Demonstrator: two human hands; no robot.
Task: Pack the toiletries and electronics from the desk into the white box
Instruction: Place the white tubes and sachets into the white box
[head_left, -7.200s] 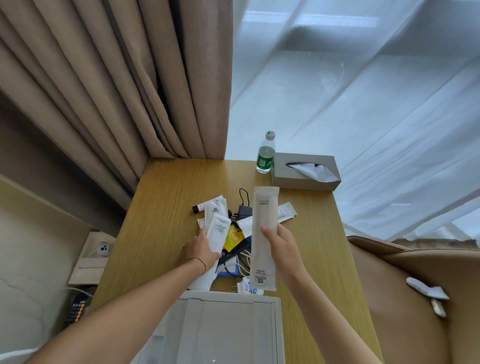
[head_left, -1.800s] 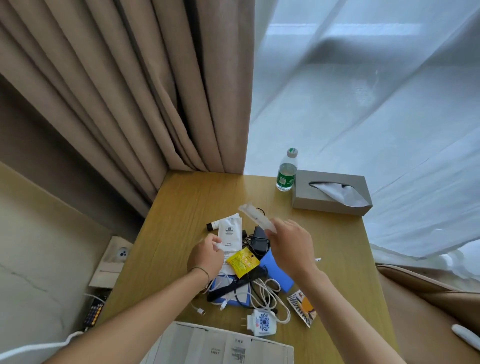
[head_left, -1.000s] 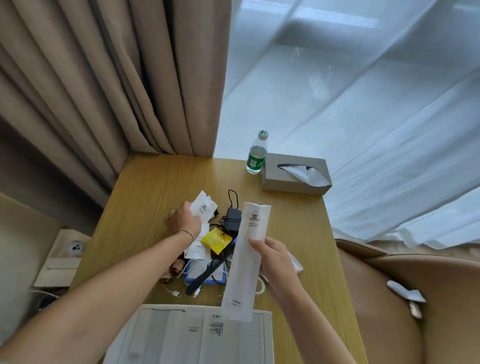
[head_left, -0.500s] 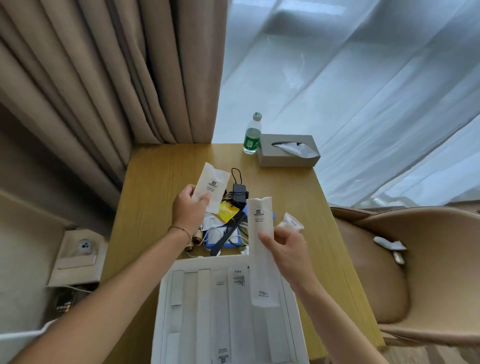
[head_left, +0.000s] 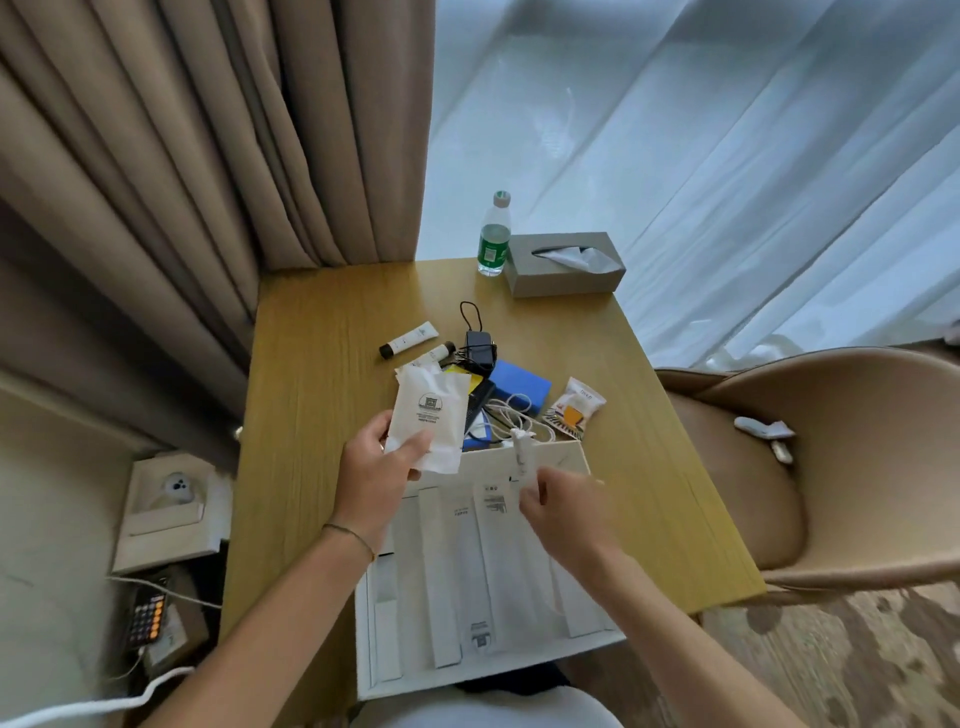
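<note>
The white box (head_left: 571, 457) overhangs the desk's near edge, several long sachets already lying in it side by side. My right hand (head_left: 563, 512), over its far end, pinches the long white packet (head_left: 521, 457); half a second ago it showed flat, now edge-on, probably going in. My left hand (head_left: 376, 470) has lifted a flat white pouch (head_left: 428, 410) nearer. Beyond, tubes (head_left: 408, 340), charger (head_left: 479, 351) and cables (head_left: 511, 418) await.

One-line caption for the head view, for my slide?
Left hand holds a white sachet; right hand lowers a long packet into the white box.
</note>
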